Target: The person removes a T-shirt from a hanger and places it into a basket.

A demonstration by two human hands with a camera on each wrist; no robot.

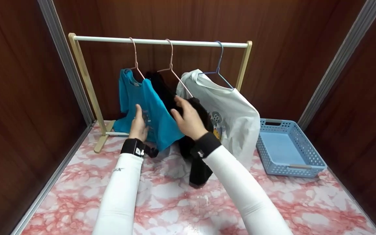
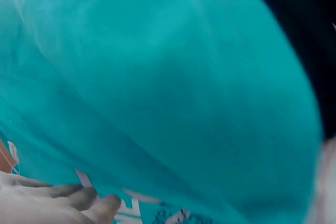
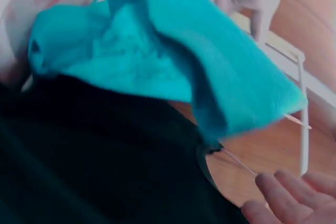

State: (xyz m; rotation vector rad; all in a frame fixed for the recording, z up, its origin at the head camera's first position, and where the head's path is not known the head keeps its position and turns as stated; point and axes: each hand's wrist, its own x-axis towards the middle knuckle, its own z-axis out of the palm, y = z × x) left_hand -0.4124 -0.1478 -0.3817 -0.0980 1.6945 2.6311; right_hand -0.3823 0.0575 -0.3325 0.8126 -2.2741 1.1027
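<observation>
A blue T-shirt (image 1: 132, 94) hangs on a pink hanger (image 1: 136, 60) at the left of the rack. My left hand (image 1: 138, 125) is at its printed front, thumb up; in the left wrist view the fingers (image 2: 79, 198) lie extended along the cloth. Beside the shirt hangs a black garment (image 1: 201, 169) on a second pink hanger (image 1: 171, 62). My right hand (image 1: 189, 119) is over that garment's upper part, its fingers spread and relaxed. The right wrist view has these fingers (image 3: 289, 195) near the black neckline, gripping nothing.
A white shirt (image 1: 240, 120) hangs on a blue hanger (image 1: 220, 60) at the right of the rack's white rail (image 1: 194, 42). On the marbled tabletop (image 1: 175, 209) to the right stands a light blue basket (image 1: 294, 170). Brown panels (image 1: 305, 49) enclose the space.
</observation>
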